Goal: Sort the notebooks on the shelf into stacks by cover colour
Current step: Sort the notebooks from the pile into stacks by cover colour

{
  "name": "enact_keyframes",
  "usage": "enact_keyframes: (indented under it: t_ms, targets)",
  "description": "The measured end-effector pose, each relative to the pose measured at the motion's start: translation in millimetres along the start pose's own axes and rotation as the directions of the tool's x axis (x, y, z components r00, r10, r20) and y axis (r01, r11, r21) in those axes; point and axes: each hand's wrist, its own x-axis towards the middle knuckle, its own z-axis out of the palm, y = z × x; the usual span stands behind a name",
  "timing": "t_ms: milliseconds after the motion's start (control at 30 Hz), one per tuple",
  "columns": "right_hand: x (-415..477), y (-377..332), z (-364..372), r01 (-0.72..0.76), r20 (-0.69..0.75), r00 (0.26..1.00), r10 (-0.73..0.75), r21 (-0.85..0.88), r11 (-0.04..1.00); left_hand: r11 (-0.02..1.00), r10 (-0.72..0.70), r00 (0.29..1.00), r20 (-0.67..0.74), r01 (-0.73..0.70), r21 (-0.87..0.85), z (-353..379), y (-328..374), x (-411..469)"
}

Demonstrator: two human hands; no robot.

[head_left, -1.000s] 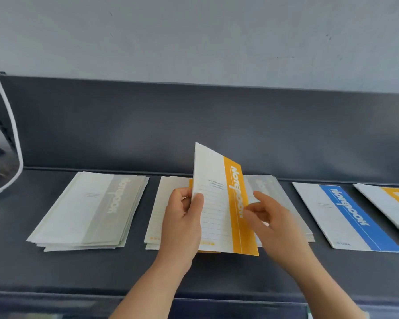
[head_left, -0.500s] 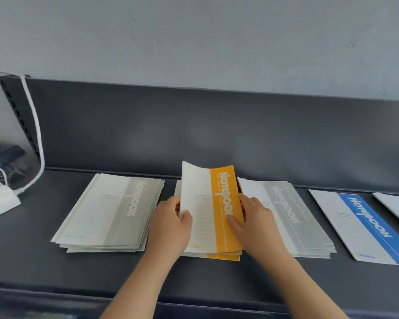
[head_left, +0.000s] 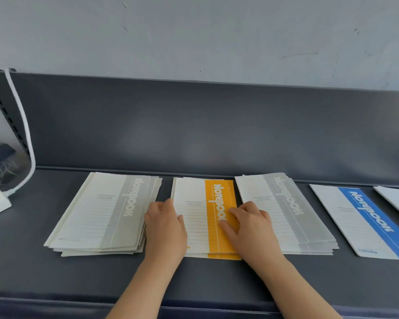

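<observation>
Fingers (head_left: 236,212) of left hand (head_left: 165,229) and right hand (head_left: 251,231) lie nearly straight, pressing the orange notebook (head_left: 194,217) onto its stack; next, probably fetch the far-right notebook (head_left: 396,199).

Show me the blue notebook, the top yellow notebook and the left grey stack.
blue notebook (head_left: 380,223), head view, its blue band
top yellow notebook (head_left: 217,196), head view, its yellow band
left grey stack (head_left: 97,210), head view, top cover's lined part

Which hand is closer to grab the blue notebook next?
Probably the right hand. It rests on the right side of the orange notebook, toward the blue notebook, with only one grey stack between. The left hand sits at the orange notebook's left edge, farther away.
</observation>
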Motion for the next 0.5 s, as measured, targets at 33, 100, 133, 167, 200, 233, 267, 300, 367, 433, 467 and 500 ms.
enact_keyframes:
  t_ms: [33,100,133,167,200,233,267,300,367,433,467,500]
  targets:
    - [-0.5,0.0,-1.3,0.011,-0.026,1.000,-0.012,-0.007,1.000,1.000,0.019,1.000,-0.006,-0.019,0.012,-0.6,-0.8,0.2]
    - [-2.7,2.0,-4.6,0.036,-0.119,0.992,-0.037,-0.016,0.999,0.996,0.071,0.997,-0.028,-0.069,0.049,-5.0,-0.6,-0.1]
    - [-4.1,4.4,-6.5,0.046,-0.179,0.983,-0.048,-0.016,0.999,0.993,0.097,0.995,-0.038,-0.094,0.065,-7.9,0.7,-0.5]
    - [-5.7,7.7,-8.3,0.052,-0.241,0.969,-0.055,-0.018,0.998,0.990,0.121,0.992,-0.045,-0.117,0.074,-11.2,2.5,-1.3]
    - [-7.7,11.4,-10.2,0.055,-0.295,0.954,-0.059,-0.022,0.998,0.987,0.144,0.988,-0.046,-0.141,0.074,-14.3,5.6,-2.7]
    - [-10.3,15.1,-12.2,0.057,-0.336,0.940,-0.063,-0.026,0.998,0.983,0.172,0.984,-0.040,-0.169,0.066,-16.9,9.3,-4.6]
    - [-13.4,18.8,-14.3,0.062,-0.368,0.928,-0.067,-0.026,0.998,0.978,0.205,0.978,-0.028,-0.204,0.050,-18.9,13.5,-7.5]
    - [-17.0,22.1,-16.6,0.068,-0.393,0.917,-0.072,-0.024,0.997,0.970,0.241,0.970,-0.011,-0.241,0.026,-20.3,18.5,-10.8]
    - [-25.5,29.7,-20.4,0.054,-0.422,0.904,-0.059,-0.024,0.998,0.948,0.317,0.948,0.020,-0.316,-0.023,-20.9,29.1,-18.8]
    - [-35.6,39.0,-23.7,0.009,-0.408,0.913,-0.012,-0.009,1.000,0.924,0.380,0.924,0.037,-0.378,-0.059,-18.3,40.3,-27.3]
    - [-41.1,43.7,-26.0,-0.012,-0.398,0.917,0.010,-0.003,1.000,0.912,0.407,0.912,0.044,-0.404,-0.073,-16.8,46.5,-31.4]
    - [-46.8,48.5,-29.2,-0.031,-0.394,0.919,0.028,-0.002,1.000,0.900,0.433,0.900,0.051,-0.429,-0.083,-15.0,53.0,-35.5]
